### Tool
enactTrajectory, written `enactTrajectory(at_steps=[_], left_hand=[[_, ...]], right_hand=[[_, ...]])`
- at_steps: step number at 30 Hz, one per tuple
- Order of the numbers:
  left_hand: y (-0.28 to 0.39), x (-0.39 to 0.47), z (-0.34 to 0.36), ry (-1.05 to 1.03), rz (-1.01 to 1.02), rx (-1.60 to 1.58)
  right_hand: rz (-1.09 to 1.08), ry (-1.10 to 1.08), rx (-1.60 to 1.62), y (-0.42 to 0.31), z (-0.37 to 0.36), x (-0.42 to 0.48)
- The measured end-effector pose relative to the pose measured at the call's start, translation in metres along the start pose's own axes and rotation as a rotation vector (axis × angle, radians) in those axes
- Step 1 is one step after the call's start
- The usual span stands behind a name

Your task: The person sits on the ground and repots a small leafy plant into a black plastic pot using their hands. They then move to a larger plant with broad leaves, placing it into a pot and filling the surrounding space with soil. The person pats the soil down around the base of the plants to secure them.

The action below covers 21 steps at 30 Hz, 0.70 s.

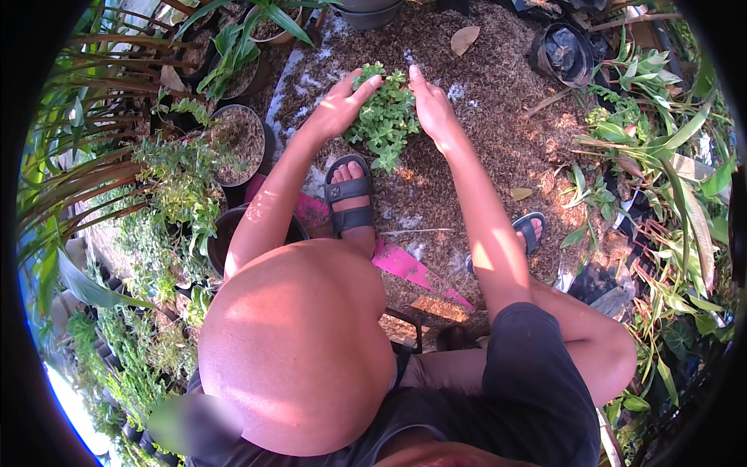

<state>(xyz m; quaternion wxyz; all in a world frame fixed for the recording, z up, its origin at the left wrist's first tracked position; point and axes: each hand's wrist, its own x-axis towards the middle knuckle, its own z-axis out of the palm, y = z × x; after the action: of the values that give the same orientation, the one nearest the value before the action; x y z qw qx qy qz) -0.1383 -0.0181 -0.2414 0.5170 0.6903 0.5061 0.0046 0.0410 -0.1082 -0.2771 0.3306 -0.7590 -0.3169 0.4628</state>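
Observation:
A bushy green potted plant (385, 117) stands on the ground before me, between my two hands. My left hand (344, 105) is at the plant's left side, its thumb reaching over the upper leaves. On the right side is my right hand (430, 105), fingers extended upward along the edge of the foliage. Leaves hide most of the pot, and whether either hand grips its rim cannot be told. Brown shredded mulch (496, 117) lies around the plant.
Potted plants and a mulch-filled black pot (239, 140) line the left. Leafy plants (671, 140) crowd the right, with a black pot (563, 55) at upper right. A grey pot (369, 13) stands at the top. My sandalled foot (350, 198) is just below the plant.

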Motion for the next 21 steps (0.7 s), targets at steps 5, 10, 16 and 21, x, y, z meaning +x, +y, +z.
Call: enactTrajectory(at_steps=[5,10,16,21], left_hand=[[-0.023,0.016,0.010,-0.048,0.055,-0.003],[-0.011,0.006,0.007,0.039,0.138,-0.180],[-0.055,-0.017,0.029,0.607,0.174,-0.770],[-0.082,-0.046,0.076,0.384,-0.292,-0.762]], right_hand=[[-0.072,0.065,0.117,0.025,0.031,-0.010],[-0.076,0.124,0.254,0.014,0.030,-0.029],[-0.123,0.326,0.299,0.012,0.017,-0.047],[-0.152,0.865,0.387,0.093,-0.010,-0.018]])
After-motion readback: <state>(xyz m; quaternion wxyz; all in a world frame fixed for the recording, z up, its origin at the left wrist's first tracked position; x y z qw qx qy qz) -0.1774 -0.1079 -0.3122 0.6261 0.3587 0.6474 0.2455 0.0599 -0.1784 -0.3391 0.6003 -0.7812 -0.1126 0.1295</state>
